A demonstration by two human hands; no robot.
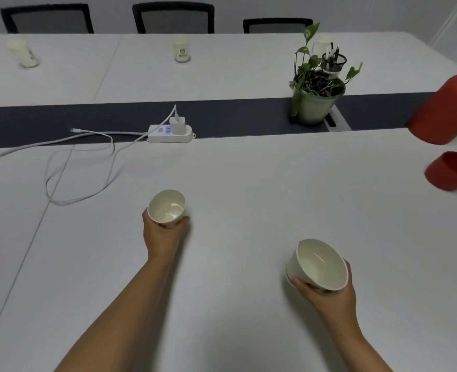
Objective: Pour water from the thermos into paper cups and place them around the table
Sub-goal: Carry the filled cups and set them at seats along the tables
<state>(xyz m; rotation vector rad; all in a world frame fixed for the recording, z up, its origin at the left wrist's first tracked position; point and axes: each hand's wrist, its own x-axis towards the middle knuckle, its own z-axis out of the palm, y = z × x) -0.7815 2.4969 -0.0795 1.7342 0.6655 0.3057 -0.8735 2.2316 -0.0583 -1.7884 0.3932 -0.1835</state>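
The left hand has its fingers wrapped around a paper cup over the near half of the white worktop, the cup's mouth tipped toward the camera. The right hand grips a second paper cup in the same way, nearer the camera and well apart from the first. Whether either cup touches the worktop cannot be told.

The red thermos stands at the right edge, with its red lid cup just in front of it, mouth open. Between the hands and the far side runs a dark strip down the middle of the worktop. On it sit a white power strip with a charger plugged in and a potted plant; a mesh pen holder shows behind the plant. White cables loop across the left part of the near half. Three more paper cups stand along the far edge: the left cup, the middle cup and one partly hidden behind the plant. Three chairs line that side.
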